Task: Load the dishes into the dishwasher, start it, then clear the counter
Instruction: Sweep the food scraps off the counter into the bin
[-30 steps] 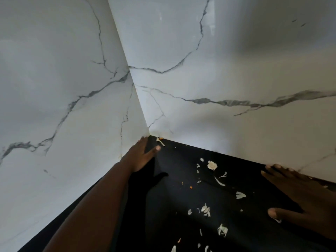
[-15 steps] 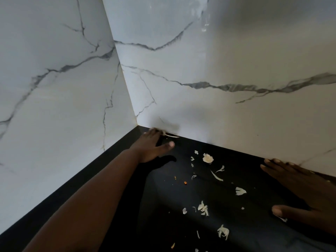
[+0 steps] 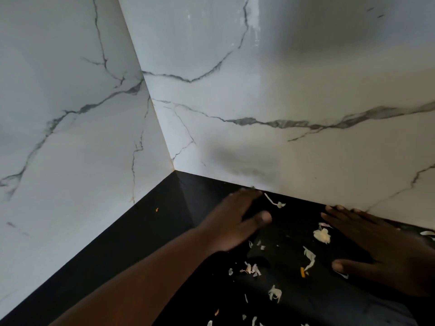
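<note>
The pale food scraps (image 3: 308,257) lie on the black tabletop (image 3: 164,222) between both flat, empty hands. The left hand (image 3: 235,222) is nearer the corner, the right hand (image 3: 386,252) opposite it.

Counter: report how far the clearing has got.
Done: nothing here shows it; no dishes or dishwasher in view. In hand: the left hand and right hand lie flat on the black counter, either side of pale food scraps. Left: scraps are scattered between the hands, and an orange bit sits near the corner.
</note>
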Demonstrator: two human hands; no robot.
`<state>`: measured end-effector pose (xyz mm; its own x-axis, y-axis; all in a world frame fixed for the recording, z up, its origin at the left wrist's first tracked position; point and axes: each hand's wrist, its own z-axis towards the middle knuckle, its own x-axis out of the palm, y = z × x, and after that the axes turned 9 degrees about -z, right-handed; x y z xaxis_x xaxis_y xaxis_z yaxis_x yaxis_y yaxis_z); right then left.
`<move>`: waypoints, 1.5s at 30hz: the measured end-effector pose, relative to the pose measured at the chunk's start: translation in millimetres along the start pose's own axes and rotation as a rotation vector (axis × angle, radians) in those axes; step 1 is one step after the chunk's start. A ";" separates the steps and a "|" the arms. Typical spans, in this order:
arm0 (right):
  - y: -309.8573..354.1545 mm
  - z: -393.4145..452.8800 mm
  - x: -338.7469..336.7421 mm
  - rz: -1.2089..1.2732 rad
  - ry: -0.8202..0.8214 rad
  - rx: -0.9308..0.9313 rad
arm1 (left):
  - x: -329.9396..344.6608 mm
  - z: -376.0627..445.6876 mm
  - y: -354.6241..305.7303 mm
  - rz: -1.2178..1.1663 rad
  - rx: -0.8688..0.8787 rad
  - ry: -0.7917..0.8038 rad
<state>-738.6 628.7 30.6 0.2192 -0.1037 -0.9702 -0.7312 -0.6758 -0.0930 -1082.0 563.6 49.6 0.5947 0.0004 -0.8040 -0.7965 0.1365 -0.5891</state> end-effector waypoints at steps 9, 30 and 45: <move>29.2 22.0 -27.3 0.020 -0.062 -0.153 | 38.0 35.4 -22.4 0.307 0.046 0.271; 17.1 37.5 -6.4 -0.018 -0.098 -0.127 | -92.9 -80.5 133.9 0.181 -0.500 -0.111; 23.1 27.0 -21.0 0.006 -0.073 -0.124 | 12.9 -127.9 -28.3 0.281 0.191 0.393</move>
<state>-777.6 634.9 42.8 0.1640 -0.0577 -0.9848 -0.6462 -0.7605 -0.0630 -1065.7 433.1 45.5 0.2453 -0.3043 -0.9205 -0.8635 0.3631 -0.3501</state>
